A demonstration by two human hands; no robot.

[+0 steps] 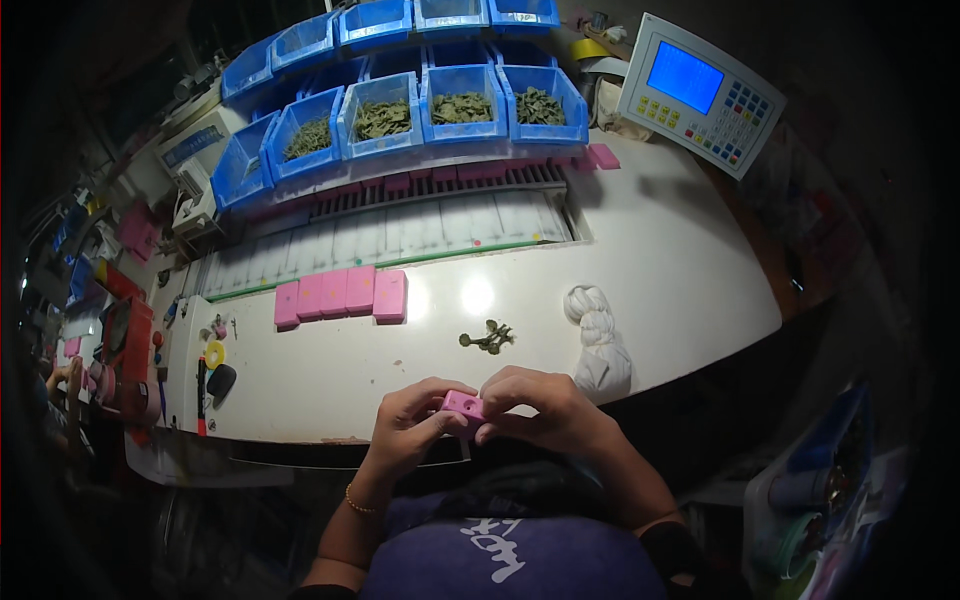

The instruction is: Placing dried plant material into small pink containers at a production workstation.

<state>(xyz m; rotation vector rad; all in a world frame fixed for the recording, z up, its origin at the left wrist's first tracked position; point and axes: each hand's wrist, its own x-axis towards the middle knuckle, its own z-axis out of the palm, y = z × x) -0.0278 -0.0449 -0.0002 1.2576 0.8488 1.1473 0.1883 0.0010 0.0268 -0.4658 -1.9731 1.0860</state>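
Observation:
At the front edge of the white bench [700,290], my left hand [412,420] grips a small pink block [465,403] with a round hole in its top face. My right hand [530,405] closes on the same block from the right. A pale strip hangs below the block. Just beyond my hands lies a small pile of dark green pieces [487,338], with a bunched white cloth [600,340] to its right. A row of pink blocks [337,295] stands farther back on the left.
Blue bins [375,133], several with green pieces, rise behind a slotted track [440,195]. A keypad display [700,95] stands back right. A yellow roll [214,354] and dark tool [221,380] lie left. Another person's hand [62,372] shows far left; containers [815,500] sit lower right.

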